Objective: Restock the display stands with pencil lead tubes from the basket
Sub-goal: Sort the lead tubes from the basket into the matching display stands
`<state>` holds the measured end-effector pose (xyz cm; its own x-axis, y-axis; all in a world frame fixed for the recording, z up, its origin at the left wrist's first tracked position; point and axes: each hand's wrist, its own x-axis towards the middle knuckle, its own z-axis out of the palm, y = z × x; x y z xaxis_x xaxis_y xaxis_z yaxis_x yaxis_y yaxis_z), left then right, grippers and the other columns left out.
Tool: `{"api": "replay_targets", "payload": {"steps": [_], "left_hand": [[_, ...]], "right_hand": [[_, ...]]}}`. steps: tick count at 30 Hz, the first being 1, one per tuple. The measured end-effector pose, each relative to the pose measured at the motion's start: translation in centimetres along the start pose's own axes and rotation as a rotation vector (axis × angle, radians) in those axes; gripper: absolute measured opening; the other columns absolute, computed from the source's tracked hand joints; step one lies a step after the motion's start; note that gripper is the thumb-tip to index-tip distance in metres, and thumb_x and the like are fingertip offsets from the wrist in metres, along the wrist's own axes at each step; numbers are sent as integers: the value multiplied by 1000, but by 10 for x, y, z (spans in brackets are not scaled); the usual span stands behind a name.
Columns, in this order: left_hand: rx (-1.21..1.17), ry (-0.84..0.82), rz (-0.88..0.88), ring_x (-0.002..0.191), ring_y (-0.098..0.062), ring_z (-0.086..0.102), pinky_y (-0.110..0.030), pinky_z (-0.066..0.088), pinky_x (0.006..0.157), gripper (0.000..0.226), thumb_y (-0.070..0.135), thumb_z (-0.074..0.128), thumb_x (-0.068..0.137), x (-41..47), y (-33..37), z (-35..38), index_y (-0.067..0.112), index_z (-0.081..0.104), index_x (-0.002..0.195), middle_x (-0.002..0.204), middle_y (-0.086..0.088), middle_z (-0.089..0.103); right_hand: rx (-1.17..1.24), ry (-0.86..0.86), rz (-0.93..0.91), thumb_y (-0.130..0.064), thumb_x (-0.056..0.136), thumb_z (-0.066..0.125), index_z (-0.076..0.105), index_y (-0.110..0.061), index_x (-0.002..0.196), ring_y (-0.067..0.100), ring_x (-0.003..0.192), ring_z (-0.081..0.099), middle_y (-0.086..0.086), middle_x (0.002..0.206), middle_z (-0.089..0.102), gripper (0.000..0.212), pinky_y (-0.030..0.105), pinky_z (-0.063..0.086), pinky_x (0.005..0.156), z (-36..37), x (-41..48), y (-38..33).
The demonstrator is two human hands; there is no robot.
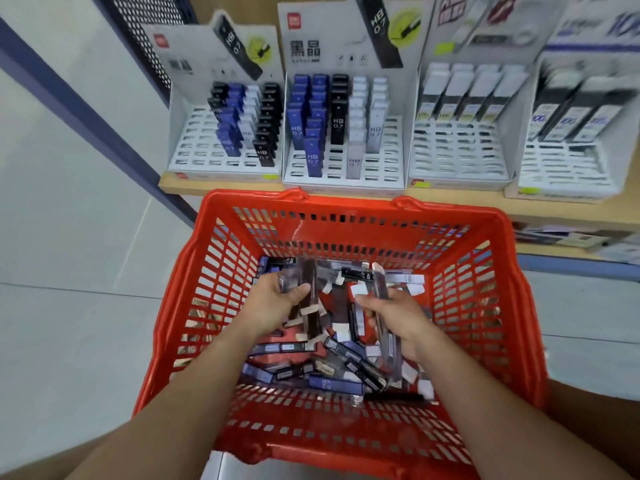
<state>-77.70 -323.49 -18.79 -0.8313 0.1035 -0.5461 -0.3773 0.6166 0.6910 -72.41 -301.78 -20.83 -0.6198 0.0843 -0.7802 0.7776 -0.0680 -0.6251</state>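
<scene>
A red plastic basket [349, 209] stands below the shelf, holding several loose pencil lead tubes [332, 379] in blue, black and clear. Both my hands are inside it. My left hand [273, 303] grips a few dark tubes with white caps [310, 306]. My right hand [398, 317] grips a few clear tubes [389, 337]. On the wooden shelf [450, 199] stand four white display stands: a left one [194, 147], a middle one [391, 157] with blue, black and white HB 0.7 tubes, and two on the right [457, 154], [568, 168] with taller tubes at the back.
A black mesh panel [152, 32] and a dark blue post [104, 133] flank the shelf's left end. A lower shelf with more goods [571, 237] shows at the right. Grey floor tiles [69, 341] lie to the left of the basket.
</scene>
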Motion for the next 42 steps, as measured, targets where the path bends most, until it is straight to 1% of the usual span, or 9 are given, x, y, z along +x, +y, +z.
{"api": "replay_targets", "payload": {"steps": [3, 6, 10, 16, 21, 27, 30, 38, 42], "left_hand": [[-169, -40, 22, 36, -5, 34, -19, 32, 42, 37, 25, 60, 94, -18, 20, -3, 17, 53, 59, 44, 8, 40], [-354, -76, 34, 64, -12, 63, -21, 48, 60, 19, 25, 61, 93, -31, 38, -5, 9, 70, 97, 80, 2, 73], [-493, -117, 44, 93, -21, 70, -36, 52, 85, 27, 28, 63, 91, -42, 59, -3, 10, 66, 110, 104, -5, 73], [-653, -43, 22, 80, -17, 72, -26, 56, 58, 20, 25, 57, 95, -58, 84, 4, 10, 67, 103, 93, -5, 75], [-695, 104, -26, 90, -29, 68, -45, 52, 86, 17, 27, 63, 91, -52, 88, -2, 12, 67, 98, 91, -9, 73], [-603, 210, 53, 50, -11, 51, -24, 39, 51, 17, 24, 62, 92, -53, 91, -13, 9, 70, 91, 64, 4, 66], [-584, 195, 61, 60, -21, 56, -30, 44, 53, 23, 24, 61, 93, -56, 94, -12, 3, 69, 98, 78, -13, 69], [-476, 261, 231, 83, -29, 70, -44, 58, 77, 21, 26, 60, 94, -64, 114, 3, 6, 69, 93, 88, -14, 73], [-541, 205, 206, 54, -18, 52, -27, 45, 49, 45, 35, 58, 94, -72, 127, 1, -10, 59, 90, 70, -17, 59]], "right_hand": [[69, -44, -44, -35, 82, 78, 68, -16, 95, 18, 80, 63, -1, 74, 72, 25, 39, 47, 87, 6, -11, -12], [5, -87, -125, -38, 82, 77, 69, -19, 102, 16, 98, 65, -2, 93, 76, 29, 38, 47, 92, 11, -28, -33], [-89, -224, -231, -36, 80, 79, 72, -25, 105, 8, 95, 68, -8, 99, 75, 28, 26, 48, 79, 15, -44, -52], [-39, -214, -257, -38, 69, 87, 68, -17, 117, 18, 105, 68, -1, 110, 75, 56, 37, 50, 96, 14, -52, -61], [92, -207, -239, -19, 82, 78, 73, -18, 91, 9, 76, 68, -2, 87, 76, 10, 21, 46, 61, 0, -56, -58], [266, -168, -174, -11, 78, 79, 73, -7, 103, 21, 63, 58, 14, 94, 73, 26, 24, 47, 46, -3, -52, -57], [311, -223, -178, -6, 78, 76, 71, -7, 104, 20, 59, 57, 13, 94, 75, 27, 22, 45, 41, -4, -55, -64], [64, -284, -402, -16, 79, 81, 69, -19, 106, 13, 91, 72, -2, 95, 77, 30, 32, 54, 86, 19, -77, -85], [193, -236, -408, -14, 77, 82, 69, -14, 105, 22, 93, 72, 4, 96, 77, 31, 39, 55, 89, 22, -82, -88]]}}
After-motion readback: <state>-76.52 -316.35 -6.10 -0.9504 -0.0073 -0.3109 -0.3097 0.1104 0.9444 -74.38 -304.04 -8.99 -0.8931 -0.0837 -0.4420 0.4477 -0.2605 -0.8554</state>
